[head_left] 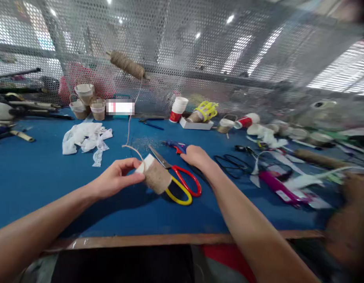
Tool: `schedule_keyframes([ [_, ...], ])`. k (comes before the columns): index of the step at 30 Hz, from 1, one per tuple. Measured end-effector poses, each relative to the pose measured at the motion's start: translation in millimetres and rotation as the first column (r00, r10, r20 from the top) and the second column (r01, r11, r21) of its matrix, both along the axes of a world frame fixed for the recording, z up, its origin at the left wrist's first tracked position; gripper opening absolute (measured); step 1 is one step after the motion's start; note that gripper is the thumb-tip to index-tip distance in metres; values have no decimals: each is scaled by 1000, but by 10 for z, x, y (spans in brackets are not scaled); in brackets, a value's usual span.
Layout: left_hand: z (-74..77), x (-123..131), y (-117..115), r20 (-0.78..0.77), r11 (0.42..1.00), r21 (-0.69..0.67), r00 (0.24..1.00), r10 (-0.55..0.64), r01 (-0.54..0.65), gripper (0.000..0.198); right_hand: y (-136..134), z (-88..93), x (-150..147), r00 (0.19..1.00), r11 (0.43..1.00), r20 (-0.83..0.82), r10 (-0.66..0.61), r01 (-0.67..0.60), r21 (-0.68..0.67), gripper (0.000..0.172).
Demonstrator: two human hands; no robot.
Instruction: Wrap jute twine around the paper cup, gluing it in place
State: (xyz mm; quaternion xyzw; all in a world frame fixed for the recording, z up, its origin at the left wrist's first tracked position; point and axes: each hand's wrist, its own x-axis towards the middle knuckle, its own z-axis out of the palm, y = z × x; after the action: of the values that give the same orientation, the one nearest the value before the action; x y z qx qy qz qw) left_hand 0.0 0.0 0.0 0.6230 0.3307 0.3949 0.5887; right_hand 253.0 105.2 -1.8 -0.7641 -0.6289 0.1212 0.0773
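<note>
My left hand [118, 179] grips the white rim end of a paper cup [158, 177] whose side is wrapped in brown twine. The cup is tilted above the table. A loose strand of twine [129, 129] runs from the cup up to a twine spool [127, 65] mounted by the mesh. My right hand [198, 157] is closed around a blue hot glue gun [172, 145] with a red trigger, its nozzle pointing left. Between my hands lie large scissors [187, 182] with one red and one yellow handle, partly hidden behind the cup.
White lace strips [85, 137] lie at left, below several small twine-covered baskets [98, 110]. Pliers [152, 122], stacked paper cups [178, 108] and a white box lid [196, 124] stand along the back. At right are a purple tool [280, 188] and another person's blurred arm [353, 212].
</note>
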Motion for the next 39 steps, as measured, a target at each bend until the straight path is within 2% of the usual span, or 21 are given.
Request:
schedule_keyframes([
  [3, -83, 10, 90, -69, 996, 15, 994, 88, -87, 22, -7, -30, 35, 999, 999, -35, -11, 12, 42, 26],
  [5, -123, 19, 120, -137, 996, 31, 986, 91, -88, 22, -44, -10, 49, 995, 995, -96, -10, 19, 93, 24],
  [8, -148, 34, 123, -200, 995, 46, 976, 91, -83, 22, -162, 96, 44, 974, 979, -226, 27, 20, 203, 33],
  [10, -147, 41, 119, -212, 993, 41, 971, 114, -107, 22, -271, 196, 21, 936, 959, -338, 97, 3, 282, 38],
  [11, -145, 42, 118, -214, 992, 34, 968, 128, -124, 22, -329, 245, 6, 900, 951, -410, 149, -17, 309, 37],
  [13, -141, 39, 123, -215, 988, 20, 964, 155, -154, 21, -449, 329, -31, 737, 948, -621, 265, -83, 306, 30],
  [15, -138, 31, 132, -213, 984, 7, 962, 173, -175, 21, -571, 391, -75, 652, 939, -679, 336, -180, 292, 26],
  [18, -132, 21, 145, -207, 981, -14, 961, 185, -192, 20, -754, 465, -154, 619, 906, -666, 417, -336, 257, 24],
  [22, -115, 15, 160, -199, 974, -1, 954, 223, -228, 19, -948, 540, -254, 723, 892, -528, 445, -409, 192, 21],
  [25, -111, 8, 174, -215, 971, 9, 948, 235, -238, 18, -1009, 546, -294, 757, 857, -402, 515, -473, 206, 24],
  [29, -122, -5, 184, -233, 973, 33, 945, 231, -230, 19, -1020, 518, -309, 790, 838, -279, 546, -508, 200, 29],
  [35, -132, -4, 182, -233, 974, 18, 946, 225, -227, 19, -1043, 513, -334, 794, 793, -121, 595, -558, 244, 14],
  [39, -123, 2, 180, -236, 973, 21, 944, 228, -230, 19, -1064, 508, -357, 783, 761, -52, 620, -584, 282, 15],
])
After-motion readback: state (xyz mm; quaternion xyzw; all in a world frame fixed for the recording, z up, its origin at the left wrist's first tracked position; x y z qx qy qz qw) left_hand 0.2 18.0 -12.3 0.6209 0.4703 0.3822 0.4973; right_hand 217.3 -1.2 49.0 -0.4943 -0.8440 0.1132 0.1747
